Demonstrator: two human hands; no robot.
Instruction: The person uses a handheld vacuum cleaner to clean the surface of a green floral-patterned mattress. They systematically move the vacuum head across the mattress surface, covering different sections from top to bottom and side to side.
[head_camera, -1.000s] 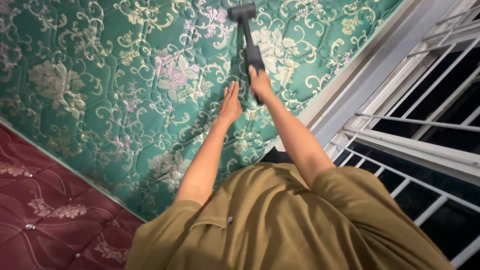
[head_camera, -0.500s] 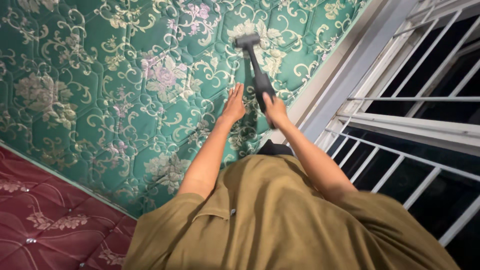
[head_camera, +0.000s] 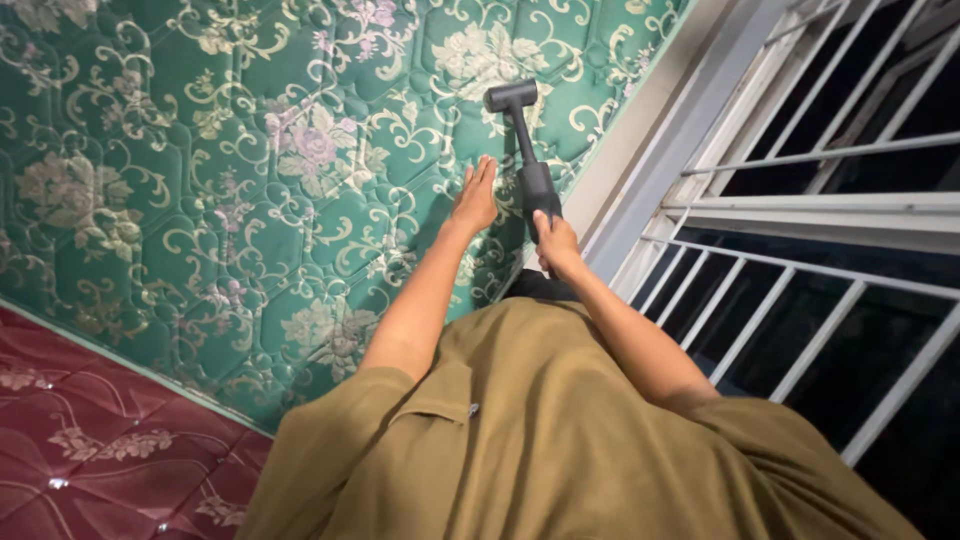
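Pulled back toward the body now, handheld vacuum looks light & rigid, right hand clenching its grip, left hand flat on mattress.

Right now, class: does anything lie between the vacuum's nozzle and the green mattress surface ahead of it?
Nothing visible does. The handheld vacuum, held in the right hand, has bare quilted mattress around its nozzle. The left hand lies flat beside the wand, not ahead of it.

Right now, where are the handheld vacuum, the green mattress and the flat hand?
handheld vacuum (head_camera: 528, 160), head view, on its dark tube.
green mattress (head_camera: 200, 170), head view, on bare quilted fabric.
left hand (head_camera: 476, 197), head view, on its back.
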